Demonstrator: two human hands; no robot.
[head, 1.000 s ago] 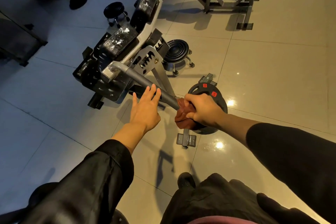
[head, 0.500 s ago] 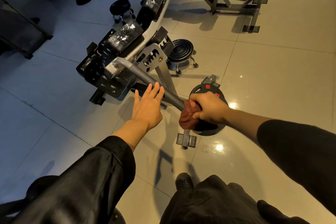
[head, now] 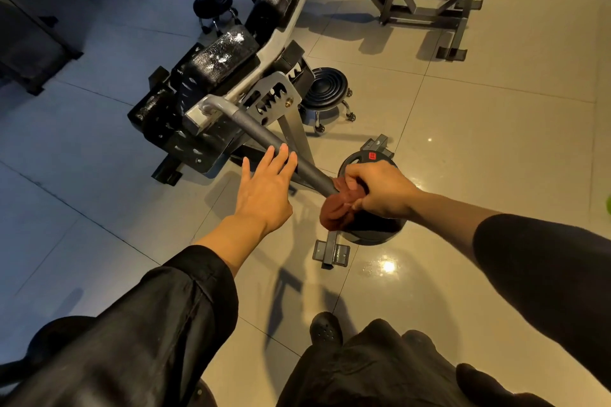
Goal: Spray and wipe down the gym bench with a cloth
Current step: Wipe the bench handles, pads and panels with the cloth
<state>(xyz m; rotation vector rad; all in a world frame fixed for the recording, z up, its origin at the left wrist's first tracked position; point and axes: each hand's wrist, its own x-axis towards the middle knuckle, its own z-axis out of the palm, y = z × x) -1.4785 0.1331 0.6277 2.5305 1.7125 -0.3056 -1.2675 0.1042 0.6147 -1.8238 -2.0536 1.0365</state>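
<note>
The gym bench (head: 228, 76) is seen lying across the tiled floor (head: 496, 142), ahead of the person and to the left, with white foam spots left on its black pads. From its frame a grey handle bar (head: 264, 139) is stretched out toward the person; its long axis runs from the upper left, at the frame, down to the lower right.

The near end of this bar is wrapped in a dark red cloth (head: 337, 208), and the cloth is gripped around the bar by the right hand (head: 377, 188), with fingers curled tight. The left hand (head: 264, 188) is held flat with straight fingers and nothing is held in it; its fingertips are close to the middle of the bar, but whether the bar is touched cannot be told.

So the right hand is placed at the end nearest the body, and the unwiped length of the bar lies away from it, up and to the left. It is judged that the cloth must be slid along this axis toward the frame. A weight plate (head: 370, 228) is seen on the floor just below the right hand, and a spray bottle is not visible
</note>
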